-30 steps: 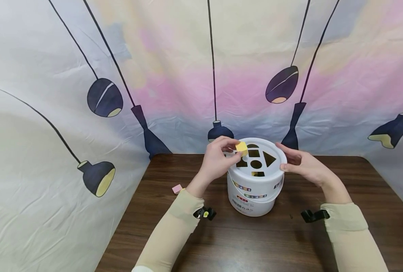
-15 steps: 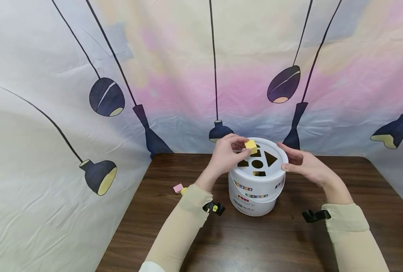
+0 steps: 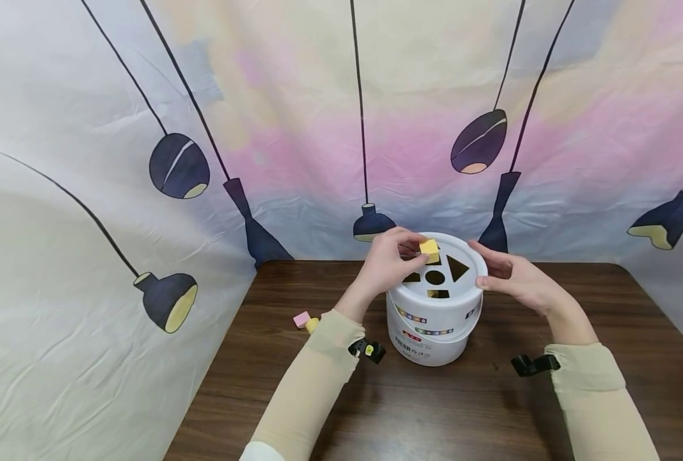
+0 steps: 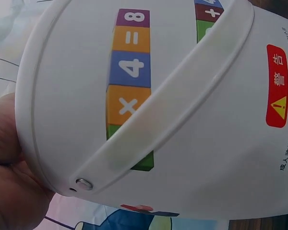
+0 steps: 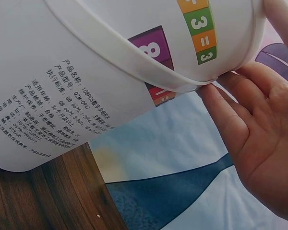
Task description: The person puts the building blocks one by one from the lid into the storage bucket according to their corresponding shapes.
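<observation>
A white bucket point(image 3: 433, 320) stands on the dark wooden bench point(image 3: 491, 410), toward its far edge. Its lid point(image 3: 468, 285) has cut-out shape holes. The left hand point(image 3: 388, 264) pinches a yellow cube point(image 3: 430, 249) between thumb and fingertips, holding it over the far-left part of the lid, just above a square hole. The right hand point(image 3: 511, 276) rests against the bucket's right rim, fingers straight and relaxed, touching the handle joint. A pink block point(image 3: 301, 319) lies on the bench at the left, well apart from the bucket.
</observation>
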{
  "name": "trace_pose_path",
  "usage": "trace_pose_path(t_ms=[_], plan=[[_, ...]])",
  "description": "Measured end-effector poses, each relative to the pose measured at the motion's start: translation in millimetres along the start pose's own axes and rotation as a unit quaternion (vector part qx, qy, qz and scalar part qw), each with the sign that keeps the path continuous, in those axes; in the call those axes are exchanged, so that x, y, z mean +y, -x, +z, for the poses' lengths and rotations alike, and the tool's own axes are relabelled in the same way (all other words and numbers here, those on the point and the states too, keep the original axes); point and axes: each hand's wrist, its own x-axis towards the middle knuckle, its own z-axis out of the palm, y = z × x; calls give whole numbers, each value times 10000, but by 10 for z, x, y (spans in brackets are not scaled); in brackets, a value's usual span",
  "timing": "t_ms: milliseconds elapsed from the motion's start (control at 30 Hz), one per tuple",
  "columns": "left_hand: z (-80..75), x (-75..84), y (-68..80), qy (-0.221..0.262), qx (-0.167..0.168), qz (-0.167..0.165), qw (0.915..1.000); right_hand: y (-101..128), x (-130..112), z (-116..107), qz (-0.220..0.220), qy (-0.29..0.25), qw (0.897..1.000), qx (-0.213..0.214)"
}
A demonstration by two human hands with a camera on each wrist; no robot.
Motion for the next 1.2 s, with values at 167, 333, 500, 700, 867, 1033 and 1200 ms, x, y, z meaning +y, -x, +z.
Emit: trace_pose_path(t_ms=[167, 333, 500, 700, 867, 1033, 1200], plan=[[-2, 2, 4, -107, -173, -68, 9998, 6, 0, 2, 30, 99, 9999, -18], [-15, 17, -4, -130, -228, -33, 9997, -7, -12, -6, -9, 194, 9998, 13], [-16, 24, -9, -168, -303, 9, 9994, -12, -20, -12, 2, 146, 9999, 16], [-6, 16, -4, -185, -337, -48, 9992, -2, -14, -8, -13, 93, 10000, 16], [-2, 15, -4, -231, -382, -111, 9989, 2, -16, -1, -21, 45, 10000, 3], [-2, 14, -6, -298, -404, -102, 9987, 0, -13, 0, -34, 86, 10000, 4], [-7, 28, -4, -373, -414, -16, 9984, -6, 18, -3, -141, 14, 9999, -15]])
